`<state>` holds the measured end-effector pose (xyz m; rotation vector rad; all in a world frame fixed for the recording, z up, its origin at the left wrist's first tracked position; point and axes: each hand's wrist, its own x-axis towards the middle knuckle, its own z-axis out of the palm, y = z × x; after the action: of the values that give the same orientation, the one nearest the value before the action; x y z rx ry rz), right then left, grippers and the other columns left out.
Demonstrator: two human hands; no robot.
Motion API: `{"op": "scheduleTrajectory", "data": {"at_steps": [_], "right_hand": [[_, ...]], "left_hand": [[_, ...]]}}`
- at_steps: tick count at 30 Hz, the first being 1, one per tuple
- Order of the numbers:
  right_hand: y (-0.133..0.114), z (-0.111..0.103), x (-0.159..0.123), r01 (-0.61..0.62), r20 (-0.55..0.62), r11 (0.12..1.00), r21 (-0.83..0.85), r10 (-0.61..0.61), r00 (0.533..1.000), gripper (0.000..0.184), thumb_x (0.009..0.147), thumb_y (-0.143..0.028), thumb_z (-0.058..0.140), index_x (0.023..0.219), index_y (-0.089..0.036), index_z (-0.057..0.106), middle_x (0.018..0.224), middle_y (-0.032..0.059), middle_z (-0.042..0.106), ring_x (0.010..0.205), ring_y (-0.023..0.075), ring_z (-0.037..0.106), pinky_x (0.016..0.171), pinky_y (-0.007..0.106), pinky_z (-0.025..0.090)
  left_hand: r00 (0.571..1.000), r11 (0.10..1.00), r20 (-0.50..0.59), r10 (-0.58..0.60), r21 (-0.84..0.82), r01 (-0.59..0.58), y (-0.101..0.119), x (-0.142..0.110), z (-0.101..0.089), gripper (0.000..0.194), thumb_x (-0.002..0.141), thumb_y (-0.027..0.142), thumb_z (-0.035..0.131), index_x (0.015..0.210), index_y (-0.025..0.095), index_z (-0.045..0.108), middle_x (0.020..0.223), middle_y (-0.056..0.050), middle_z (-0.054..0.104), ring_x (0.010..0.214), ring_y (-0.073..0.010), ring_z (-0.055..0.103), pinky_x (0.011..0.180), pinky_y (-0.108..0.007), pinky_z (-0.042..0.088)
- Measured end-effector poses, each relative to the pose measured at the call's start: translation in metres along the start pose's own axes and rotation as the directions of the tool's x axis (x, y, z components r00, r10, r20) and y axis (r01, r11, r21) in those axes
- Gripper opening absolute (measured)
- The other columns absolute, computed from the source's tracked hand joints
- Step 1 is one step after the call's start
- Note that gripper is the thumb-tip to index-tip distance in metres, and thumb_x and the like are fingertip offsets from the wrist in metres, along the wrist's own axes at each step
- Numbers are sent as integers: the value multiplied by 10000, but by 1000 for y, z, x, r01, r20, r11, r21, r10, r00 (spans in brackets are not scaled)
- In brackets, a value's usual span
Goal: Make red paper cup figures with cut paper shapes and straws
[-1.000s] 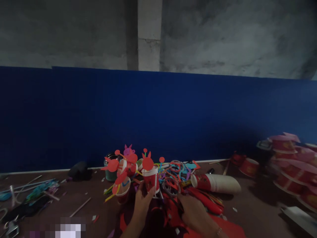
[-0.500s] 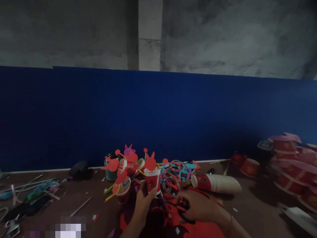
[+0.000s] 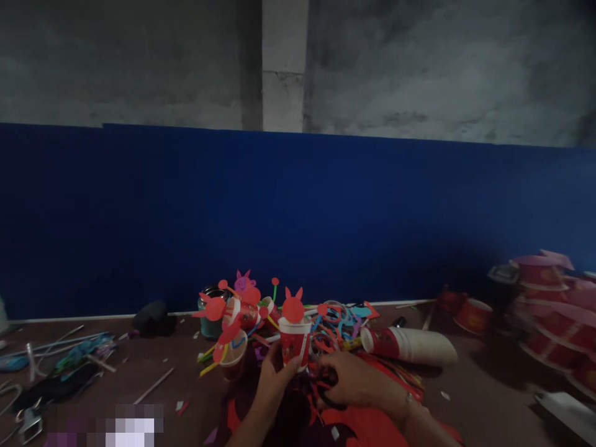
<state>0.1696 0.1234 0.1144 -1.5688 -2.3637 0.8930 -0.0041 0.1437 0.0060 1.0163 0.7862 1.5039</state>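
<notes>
Left hand (image 3: 275,376): fingers clamped on red-and-white cup (image 3: 294,343), held upright. Right hand (image 3: 350,377): just right of cup, fingers curled around black scissors (image 3: 333,405). Stacked cups (image 3: 412,346): lie farther right of cup.

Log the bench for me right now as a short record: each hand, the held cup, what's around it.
Left hand: gripping a red-and-white cup, roughly upright
Cup topper: red eared cut-out at the rim
Right hand: holding dark-handled scissors close to the cup; blades unclear
Left of cup: another decorated cup, with a teal jar behind
Right of cup: nested cups lying on their side
Under right hand: red sheet material
Backdrop: blue panel
</notes>
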Motion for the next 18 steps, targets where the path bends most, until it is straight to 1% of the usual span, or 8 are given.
{"op": "scheduleTrajectory", "data": {"at_steps": [4, 8, 12, 16, 18], "right_hand": [[-1, 0, 1, 13, 34, 999, 51, -14, 999, 248, 591, -272, 715, 821, -180, 721, 621, -29, 613, 562, 110, 500, 486, 185, 337], [3, 3, 3, 61, 38, 992, 107, -65, 997, 168, 594, -240, 707, 742, -163, 726, 529, -47, 539, 517, 91, 436, 455, 179, 300], [9, 5, 6, 97, 54, 979, 181, -108, 993, 159, 602, -262, 709, 719, -157, 728, 514, -59, 507, 502, 79, 400, 448, 178, 277], [15, 5, 8, 169, 49, 962, 213, -183, 982, 155, 605, -271, 724, 709, -157, 732, 513, -66, 490, 503, 75, 377, 456, 184, 270], [17, 5, 8, 170, 65, 959, 226, -189, 980, 154, 610, -278, 725, 700, -153, 728, 506, -69, 476, 489, 71, 367, 449, 185, 268]], "left_hand": [[1000, 999, 12, 14, 34, -14, -1, 2, -2, 496, 643, 377, 766, 1057, 148, 615, 1034, -131, 705, 977, -301, 636, 866, -398, 476], [1000, 998, -4, 19, 58, -19, 1, 2, -2, 495, 632, 382, 770, 1040, 144, 623, 1033, -134, 704, 986, -302, 633, 880, -403, 470], [1000, 999, -21, -17, 39, 18, 3, 1, -2, 534, 592, 394, 791, 1033, 144, 623, 1013, -136, 712, 970, -307, 641, 864, -403, 480], [999, 999, -26, -36, 36, 37, 2, 2, -2, 557, 572, 410, 797, 1035, 147, 632, 1018, -135, 714, 977, -313, 642, 866, -402, 481], [999, 999, -22, -35, 30, 36, 1, 2, -2, 556, 574, 408, 798, 1037, 148, 634, 1020, -136, 715, 973, -313, 645, 866, -406, 482]]}}
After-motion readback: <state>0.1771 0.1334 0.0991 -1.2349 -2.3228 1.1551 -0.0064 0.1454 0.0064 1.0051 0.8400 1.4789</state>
